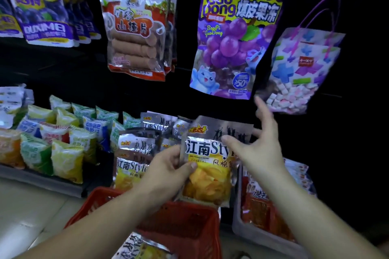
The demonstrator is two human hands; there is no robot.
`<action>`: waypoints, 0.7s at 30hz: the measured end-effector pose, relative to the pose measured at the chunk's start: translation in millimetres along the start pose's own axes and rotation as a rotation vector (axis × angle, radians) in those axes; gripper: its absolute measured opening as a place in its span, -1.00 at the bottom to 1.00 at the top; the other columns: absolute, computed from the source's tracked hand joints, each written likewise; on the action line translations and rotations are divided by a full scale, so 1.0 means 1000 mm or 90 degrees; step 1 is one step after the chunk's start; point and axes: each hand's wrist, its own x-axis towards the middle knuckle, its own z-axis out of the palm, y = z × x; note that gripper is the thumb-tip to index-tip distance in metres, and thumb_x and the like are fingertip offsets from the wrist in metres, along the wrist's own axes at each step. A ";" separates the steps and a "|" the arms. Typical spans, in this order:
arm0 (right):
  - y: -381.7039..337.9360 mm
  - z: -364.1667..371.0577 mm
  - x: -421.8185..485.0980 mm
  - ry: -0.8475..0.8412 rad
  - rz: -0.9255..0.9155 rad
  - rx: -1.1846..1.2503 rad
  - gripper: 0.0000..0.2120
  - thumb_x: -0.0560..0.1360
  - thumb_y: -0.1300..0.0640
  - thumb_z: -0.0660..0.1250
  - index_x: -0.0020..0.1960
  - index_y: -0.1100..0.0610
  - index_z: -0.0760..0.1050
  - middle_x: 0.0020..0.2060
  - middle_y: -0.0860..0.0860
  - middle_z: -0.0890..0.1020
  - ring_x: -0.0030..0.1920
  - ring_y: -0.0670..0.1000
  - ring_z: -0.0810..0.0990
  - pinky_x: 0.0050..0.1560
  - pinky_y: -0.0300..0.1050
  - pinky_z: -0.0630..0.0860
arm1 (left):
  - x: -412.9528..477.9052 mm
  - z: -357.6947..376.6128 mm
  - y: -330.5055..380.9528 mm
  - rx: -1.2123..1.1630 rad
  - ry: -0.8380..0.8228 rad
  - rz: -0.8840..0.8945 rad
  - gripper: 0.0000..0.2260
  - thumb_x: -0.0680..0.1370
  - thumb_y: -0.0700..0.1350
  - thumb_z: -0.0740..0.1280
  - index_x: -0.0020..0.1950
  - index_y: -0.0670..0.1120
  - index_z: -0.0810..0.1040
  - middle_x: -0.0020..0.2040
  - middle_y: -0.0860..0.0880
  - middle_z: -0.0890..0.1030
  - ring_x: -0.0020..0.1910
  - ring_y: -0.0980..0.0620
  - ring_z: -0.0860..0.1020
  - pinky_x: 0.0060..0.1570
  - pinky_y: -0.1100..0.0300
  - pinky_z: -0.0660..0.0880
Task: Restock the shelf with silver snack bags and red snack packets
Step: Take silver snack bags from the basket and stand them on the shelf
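**Setting.** Dark shop shelving (pixel 84 65), with goods hung on pegs above and stock standing below. A pale floor (pixel 31 216) lies near left.

**Upper row, left to right.** Purple plum bags (pixel 42 6); hawthorn-slice bags (pixel 134 33); one grape jelly bag (pixel 233 44); a patterned candy tote (pixel 301 69).

**Lower row, far left.** Small green, yellow and blue packets (pixel 63 153), packed upright. Just right of them is the shelved row of silver snack bags (pixel 134 153), upright, faces toward the viewer, one behind another.

**Near centre.** A red basket (pixel 189 227), with a spare silver bag (pixel 139 248) lying in it at the lower edge of view.

**Left hand** (pixel 168 166). Above the basket, clamped on the left edge of the held silver snack bag (pixel 208 176), thumb across the front. The bag is upright, long axis vertical, printed face outward, just right of the shelved row and nearer than it.

**Right hand** (pixel 259 147). Fingers spread and straight, gripping nothing, at the bag's upper right edge. Contact cannot be told.

**Right.** A grey tray (pixel 248 231) holds red snack packets (pixel 256 206), below the right forearm.

**Assessment.** The bag's place probably lies left and farther from the left hand, which is the nearer hand to the row. The bag likely goes in upright at the front.
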 end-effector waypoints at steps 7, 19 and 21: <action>0.068 0.009 0.036 -0.167 0.044 -0.190 -0.75 0.56 0.09 0.48 -0.23 0.05 0.48 -0.39 -0.04 0.37 -0.39 -0.10 0.38 -0.25 -0.16 0.33 | 0.080 0.015 -0.044 0.073 0.007 -0.027 -0.92 0.62 -0.10 0.41 0.03 -0.09 0.59 -0.11 -0.09 0.63 -0.15 0.04 0.63 -0.07 0.09 0.62; 0.173 0.020 0.046 -0.052 0.118 -0.133 -0.98 0.58 0.09 0.44 -0.01 0.03 0.62 -0.15 -0.10 0.67 -0.08 -0.13 0.62 -0.11 -0.16 0.54 | 0.150 0.043 -0.164 0.584 -0.130 0.083 -0.47 0.56 -0.01 0.41 0.52 0.08 0.39 0.50 0.07 0.40 0.46 -0.04 0.34 0.35 0.05 0.42; 0.172 0.020 0.049 -0.043 0.123 -0.123 -0.97 0.57 0.09 0.45 0.01 -0.02 0.63 -0.14 -0.17 0.67 -0.10 -0.23 0.61 -0.13 -0.22 0.52 | 0.157 0.043 -0.167 0.655 -0.154 0.074 -0.40 0.55 0.02 0.40 0.57 0.08 0.32 0.48 0.05 0.44 0.45 -0.08 0.32 0.36 -0.01 0.41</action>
